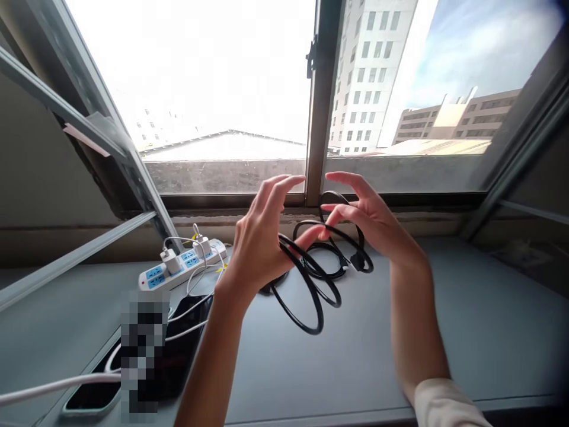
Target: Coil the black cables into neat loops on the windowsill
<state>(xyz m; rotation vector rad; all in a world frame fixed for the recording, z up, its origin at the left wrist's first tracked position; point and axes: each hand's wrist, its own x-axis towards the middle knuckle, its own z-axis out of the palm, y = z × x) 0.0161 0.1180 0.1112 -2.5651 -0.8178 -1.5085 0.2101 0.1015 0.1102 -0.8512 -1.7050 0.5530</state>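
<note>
I've got the left hand (260,234) wide, fingers curved in a C, thumb pointing right. Black cable (320,314) loops hang over that thumb. Right hand (364,216): index stretched out well above the thumb, lower fingertips pinching the same cable just beside the left thumb tip. So the cable sits between both hands, lower loops dropping under the left palm, more loops below the right fingers.

Edges, left to right: slanted metal frame (120,136) well left of the left hand, window frame (326,101) upright behind the gap between the hands, sill behind both. I have desk (338,367) surface between the forearms down to its front edge, and more running out past the right forearm.

Materials: dark glassy phone (91,398) far left of the left forearm, partly under a pixelated patch; white plastic power strip (146,281) with blue sockets left of the left wrist, boxy white adapters (169,261) plugged in, thin white cords. Smooth, rubbery black loops in hand; blocky dark plug (358,261) below the right hand, can't tell which cable it ends. Pale cloth sleeve (448,403) on the right arm.
</note>
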